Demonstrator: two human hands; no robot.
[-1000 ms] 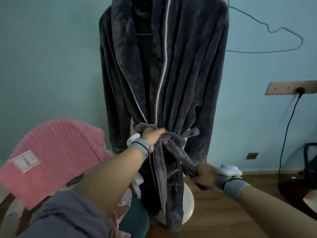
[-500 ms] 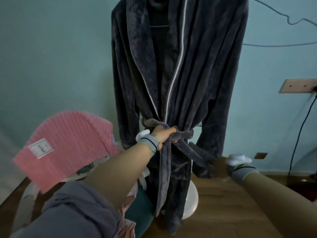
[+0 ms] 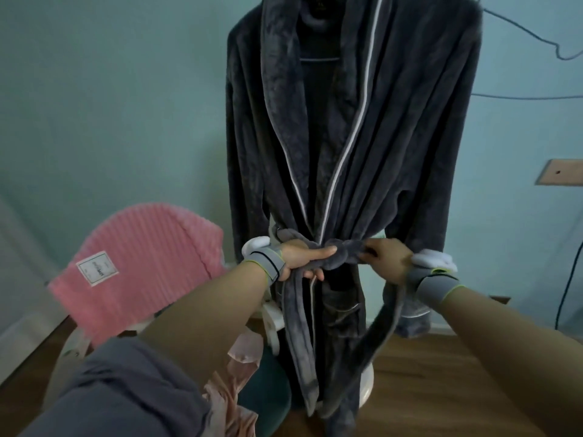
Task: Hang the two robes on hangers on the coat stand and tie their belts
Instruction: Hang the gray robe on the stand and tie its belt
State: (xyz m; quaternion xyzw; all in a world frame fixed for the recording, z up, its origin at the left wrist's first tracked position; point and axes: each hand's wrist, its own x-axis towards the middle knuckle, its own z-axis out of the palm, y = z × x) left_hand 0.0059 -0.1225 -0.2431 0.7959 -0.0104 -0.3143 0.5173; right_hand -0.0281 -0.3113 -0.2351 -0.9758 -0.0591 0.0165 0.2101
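Against the pale blue wall, I see my left hand closed on the grey belt at the knot, arm outstretched. Right hand pinches the belt just beside it. Both sit at the waist of the hanging dark grey robe; pink robe lies lower left.

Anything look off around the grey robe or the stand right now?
Nothing damaged. The grey robe hangs straight, and both the left hand and the right hand grip its belt at the knot. The one loose end: the pink robe is still draped at lower left, not yet hung.
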